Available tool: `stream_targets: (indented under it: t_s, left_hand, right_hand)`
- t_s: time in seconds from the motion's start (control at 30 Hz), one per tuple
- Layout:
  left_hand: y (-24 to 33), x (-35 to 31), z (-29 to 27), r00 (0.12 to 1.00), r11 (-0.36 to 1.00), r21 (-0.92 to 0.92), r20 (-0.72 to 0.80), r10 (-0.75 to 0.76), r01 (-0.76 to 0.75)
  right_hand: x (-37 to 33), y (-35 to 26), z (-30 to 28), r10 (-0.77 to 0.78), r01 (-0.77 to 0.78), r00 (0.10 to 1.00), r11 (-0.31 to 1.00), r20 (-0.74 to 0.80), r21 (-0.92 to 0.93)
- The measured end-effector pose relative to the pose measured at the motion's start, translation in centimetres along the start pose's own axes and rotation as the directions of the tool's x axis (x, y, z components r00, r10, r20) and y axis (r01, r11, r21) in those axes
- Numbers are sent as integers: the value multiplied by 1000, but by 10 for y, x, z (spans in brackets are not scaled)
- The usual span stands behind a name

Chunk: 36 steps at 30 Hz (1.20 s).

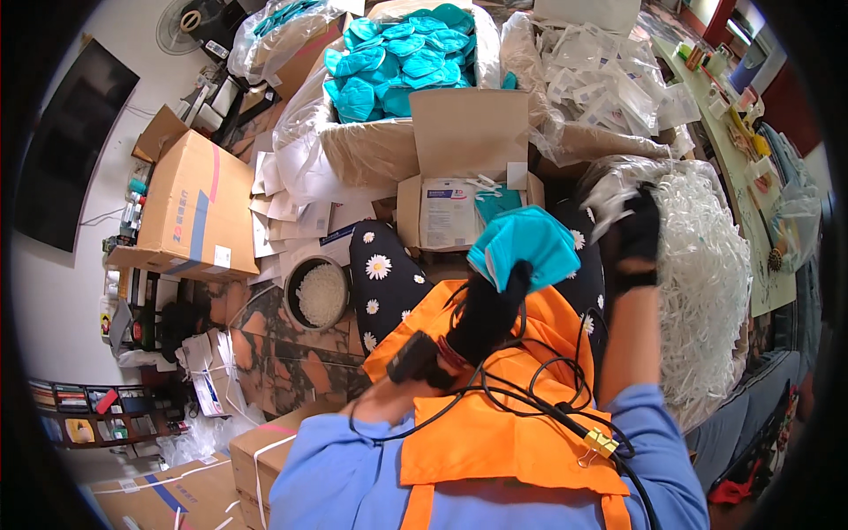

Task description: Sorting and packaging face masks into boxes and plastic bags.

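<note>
My left hand (495,309), in a black glove, grips teal face masks (528,247) above my lap; they look layered, and I cannot tell how many there are. Over at the right, my right hand (640,228), also black-gloved, is beside a heap of white elastic straps (698,265). Motion smears its fingers, and a blurred whitish, see-through thing (609,199) is next to them. In front of me stands an opened carton (409,212), its flap raised, with a printed white packet (449,212) and a teal piece (497,203) inside.
Beyond the carton, a plastic-lined box (362,146) holds many teal masks (402,57). Clear packets (601,84) fill another lined box at its right. A bowl of white pieces (320,296) stands left of my knees, near a large cardboard box (190,208). Black cables (530,384) cross my orange apron.
</note>
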<state>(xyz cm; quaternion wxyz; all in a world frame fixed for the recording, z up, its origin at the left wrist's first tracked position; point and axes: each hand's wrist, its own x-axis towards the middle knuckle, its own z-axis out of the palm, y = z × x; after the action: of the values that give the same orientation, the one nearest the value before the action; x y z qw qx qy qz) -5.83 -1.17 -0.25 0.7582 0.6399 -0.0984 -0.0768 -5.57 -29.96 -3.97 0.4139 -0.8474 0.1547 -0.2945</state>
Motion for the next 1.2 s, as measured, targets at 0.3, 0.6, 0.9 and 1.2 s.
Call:
stream_targets:
  t_s: [0.3,0.6,0.9,1.2]
  left_hand:
    - [-5,167,-63,946,947,36,60,-320,318]
    - [37,358,-86,809,596,-565,510,-292,571]
    - [-13,151,-9,534,570,-306,795,-288,762]
    - [47,90,-21,475,802,7,803,-361,597]
  right_hand:
    - [-10,-57,-19,444,-587,771,772,457,242]
    - [-16,-132,36,257,-602,720,694,645,395]
    - [14,-152,41,312,-651,737,568,600,504]
    - [18,-121,28,251,-619,786,303,566,725]
